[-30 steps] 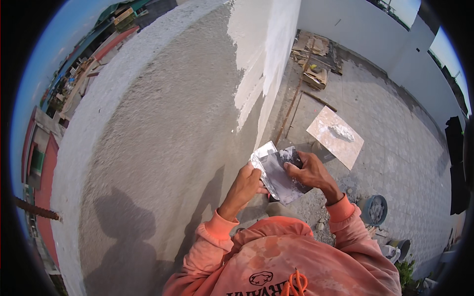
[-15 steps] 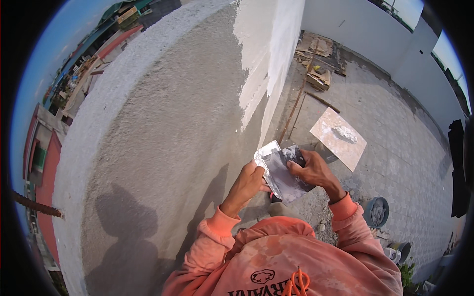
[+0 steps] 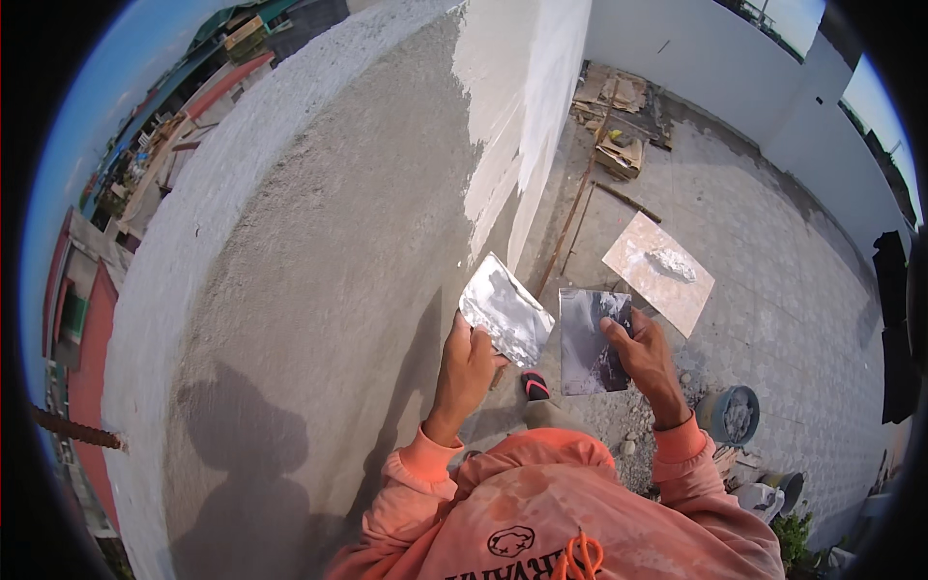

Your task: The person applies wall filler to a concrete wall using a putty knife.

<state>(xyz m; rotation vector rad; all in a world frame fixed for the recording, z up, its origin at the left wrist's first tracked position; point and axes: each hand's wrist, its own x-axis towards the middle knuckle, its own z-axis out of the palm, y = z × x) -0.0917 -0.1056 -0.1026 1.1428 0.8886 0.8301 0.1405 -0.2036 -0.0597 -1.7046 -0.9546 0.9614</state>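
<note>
My left hand [image 3: 462, 372] is closed on the near left corner of a shiny flat metal plate [image 3: 507, 314] smeared with white putty, tilted beside the wall. My right hand [image 3: 646, 358] grips a dark rectangular scraper sheet [image 3: 592, 360] at its right side, thumb on top, with white residue near its right edge. The plate and the sheet are apart, with a narrow gap between them. To the left, the rough grey wall [image 3: 338, 222] carries a coat of white putty [image 3: 498, 116] on its far part.
A light square board [image 3: 633, 256] with a lump of white putty [image 3: 672, 264] lies beyond my right hand. A bucket of grey material [image 3: 737, 416] stands at right, near rubble. Rods [image 3: 580, 213] and cardboard [image 3: 621, 155] lie along the wall. Rebar [image 3: 77, 427] juts from the wall's outer side.
My hands have moved apart. The dark sheet, which overlapped the metal plate, now sits separately to the right, and the plate has shifted left with its smeared face showing.
</note>
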